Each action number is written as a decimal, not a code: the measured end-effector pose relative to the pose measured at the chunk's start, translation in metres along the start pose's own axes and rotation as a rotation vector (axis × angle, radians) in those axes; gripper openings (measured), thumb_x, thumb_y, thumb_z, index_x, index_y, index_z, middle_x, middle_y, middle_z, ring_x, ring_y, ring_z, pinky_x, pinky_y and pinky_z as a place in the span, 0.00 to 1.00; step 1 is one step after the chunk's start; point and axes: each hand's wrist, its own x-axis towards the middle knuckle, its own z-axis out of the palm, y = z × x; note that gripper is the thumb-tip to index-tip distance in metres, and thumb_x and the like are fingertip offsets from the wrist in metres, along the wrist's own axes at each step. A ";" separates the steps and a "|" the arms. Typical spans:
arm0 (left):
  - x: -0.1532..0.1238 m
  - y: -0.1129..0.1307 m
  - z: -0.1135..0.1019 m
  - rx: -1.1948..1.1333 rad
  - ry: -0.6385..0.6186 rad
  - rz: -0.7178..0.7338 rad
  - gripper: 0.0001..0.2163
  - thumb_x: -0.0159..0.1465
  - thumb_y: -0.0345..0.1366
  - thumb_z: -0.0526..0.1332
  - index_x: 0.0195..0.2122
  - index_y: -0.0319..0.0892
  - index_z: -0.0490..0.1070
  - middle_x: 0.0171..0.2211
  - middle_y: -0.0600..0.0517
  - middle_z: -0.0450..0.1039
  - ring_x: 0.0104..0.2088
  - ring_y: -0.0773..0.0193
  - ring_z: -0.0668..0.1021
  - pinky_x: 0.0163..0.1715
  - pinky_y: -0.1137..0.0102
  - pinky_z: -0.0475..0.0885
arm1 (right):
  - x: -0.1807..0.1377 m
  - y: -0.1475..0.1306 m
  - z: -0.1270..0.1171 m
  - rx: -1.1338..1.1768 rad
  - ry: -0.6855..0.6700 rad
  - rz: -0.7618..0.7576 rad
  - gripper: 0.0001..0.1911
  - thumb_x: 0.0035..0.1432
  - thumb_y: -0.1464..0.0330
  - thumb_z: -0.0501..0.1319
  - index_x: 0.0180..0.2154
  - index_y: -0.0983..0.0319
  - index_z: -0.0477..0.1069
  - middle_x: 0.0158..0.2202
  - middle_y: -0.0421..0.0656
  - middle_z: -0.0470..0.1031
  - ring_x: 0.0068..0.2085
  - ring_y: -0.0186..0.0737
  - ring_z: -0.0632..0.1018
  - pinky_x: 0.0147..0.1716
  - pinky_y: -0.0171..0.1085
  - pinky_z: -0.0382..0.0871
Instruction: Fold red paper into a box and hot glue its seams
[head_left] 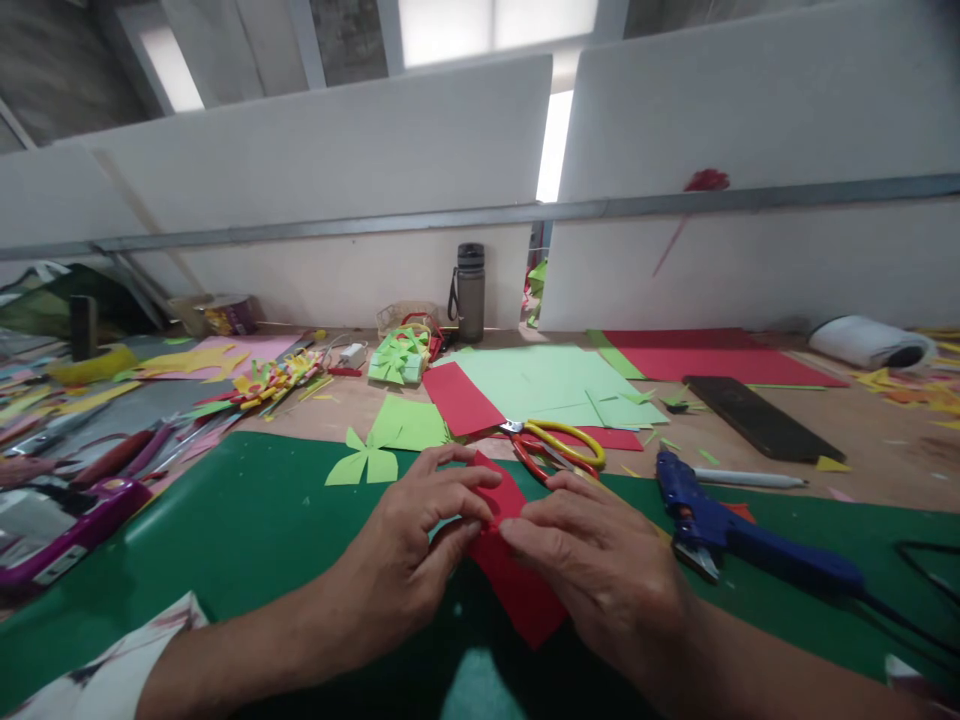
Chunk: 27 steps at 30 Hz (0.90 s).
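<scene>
A strip of red paper lies between my two hands over the green mat. My left hand pinches its left edge with thumb and fingers. On the other side, my right hand presses its thumb and fingers against the same strip, near the left thumb. Just beyond the fingers rest scissors with red and yellow handles. Another red paper piece lies by the blades. To the left of it are a light green paper flower and a green paper piece.
A blue glue gun and a white pen lie right, with a dark phone behind. Pale green sheets, red sheets and a bottle stand or lie farther back. A purple tool is at left.
</scene>
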 end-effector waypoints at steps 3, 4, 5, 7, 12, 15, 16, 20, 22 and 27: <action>0.000 0.000 0.000 -0.014 0.000 -0.009 0.08 0.63 0.26 0.55 0.36 0.43 0.71 0.47 0.52 0.72 0.55 0.63 0.64 0.54 0.65 0.63 | 0.000 0.000 -0.003 -0.045 -0.021 -0.039 0.10 0.60 0.76 0.53 0.39 0.64 0.71 0.30 0.43 0.77 0.31 0.35 0.76 0.41 0.41 0.67; 0.000 0.000 0.001 -0.019 0.000 -0.012 0.08 0.63 0.26 0.55 0.36 0.43 0.71 0.47 0.52 0.72 0.55 0.63 0.64 0.53 0.65 0.63 | 0.000 0.000 -0.004 -0.054 -0.032 -0.054 0.10 0.61 0.76 0.52 0.40 0.64 0.70 0.31 0.44 0.77 0.32 0.36 0.76 0.40 0.41 0.67; 0.001 0.000 0.001 -0.021 -0.001 -0.014 0.08 0.63 0.26 0.55 0.36 0.43 0.71 0.47 0.52 0.72 0.55 0.63 0.64 0.53 0.64 0.63 | 0.001 0.000 -0.006 -0.057 -0.048 -0.066 0.11 0.62 0.75 0.51 0.41 0.65 0.70 0.31 0.45 0.76 0.32 0.36 0.76 0.40 0.42 0.67; 0.001 0.001 0.001 -0.022 0.001 -0.017 0.08 0.63 0.26 0.55 0.36 0.44 0.71 0.47 0.52 0.72 0.55 0.63 0.64 0.53 0.64 0.63 | 0.004 -0.001 -0.009 -0.050 -0.083 -0.101 0.12 0.63 0.75 0.48 0.42 0.67 0.70 0.31 0.47 0.76 0.32 0.38 0.76 0.38 0.43 0.68; 0.000 0.001 0.002 0.014 -0.009 -0.043 0.08 0.63 0.27 0.54 0.33 0.44 0.71 0.46 0.52 0.73 0.55 0.61 0.65 0.53 0.62 0.64 | 0.003 0.002 -0.007 -0.090 -0.138 -0.223 0.13 0.61 0.77 0.48 0.41 0.71 0.70 0.29 0.50 0.75 0.32 0.42 0.76 0.35 0.44 0.69; 0.000 0.001 0.002 0.090 0.037 -0.035 0.07 0.62 0.27 0.55 0.32 0.43 0.70 0.45 0.50 0.73 0.54 0.59 0.66 0.52 0.60 0.64 | -0.003 0.006 -0.004 -0.080 -0.135 -0.188 0.12 0.59 0.78 0.50 0.41 0.71 0.70 0.29 0.51 0.75 0.32 0.42 0.75 0.31 0.40 0.69; 0.000 0.001 0.002 0.121 0.077 -0.022 0.07 0.62 0.26 0.55 0.33 0.43 0.70 0.45 0.49 0.73 0.53 0.58 0.67 0.51 0.60 0.64 | -0.005 0.007 -0.003 -0.069 -0.123 -0.148 0.12 0.59 0.78 0.49 0.41 0.70 0.69 0.30 0.50 0.75 0.33 0.41 0.75 0.31 0.39 0.69; 0.003 0.006 -0.004 0.195 0.271 0.028 0.05 0.61 0.27 0.56 0.34 0.42 0.70 0.35 0.50 0.74 0.39 0.64 0.74 0.41 0.68 0.70 | -0.006 0.008 -0.003 -0.030 -0.061 -0.046 0.12 0.59 0.79 0.50 0.41 0.66 0.69 0.33 0.48 0.75 0.34 0.39 0.75 0.33 0.36 0.69; 0.002 0.008 -0.005 0.176 0.317 -0.003 0.04 0.60 0.28 0.58 0.32 0.41 0.71 0.29 0.53 0.74 0.31 0.67 0.75 0.33 0.73 0.70 | -0.004 0.007 -0.004 -0.023 -0.044 -0.041 0.12 0.57 0.80 0.51 0.40 0.66 0.70 0.32 0.47 0.75 0.34 0.39 0.75 0.33 0.36 0.69; -0.004 0.002 0.007 0.067 0.252 -0.087 0.09 0.56 0.30 0.63 0.40 0.42 0.73 0.30 0.53 0.78 0.31 0.65 0.78 0.34 0.71 0.73 | -0.002 0.003 -0.005 -0.032 -0.020 -0.050 0.12 0.58 0.79 0.50 0.39 0.66 0.70 0.32 0.48 0.75 0.34 0.39 0.75 0.34 0.37 0.69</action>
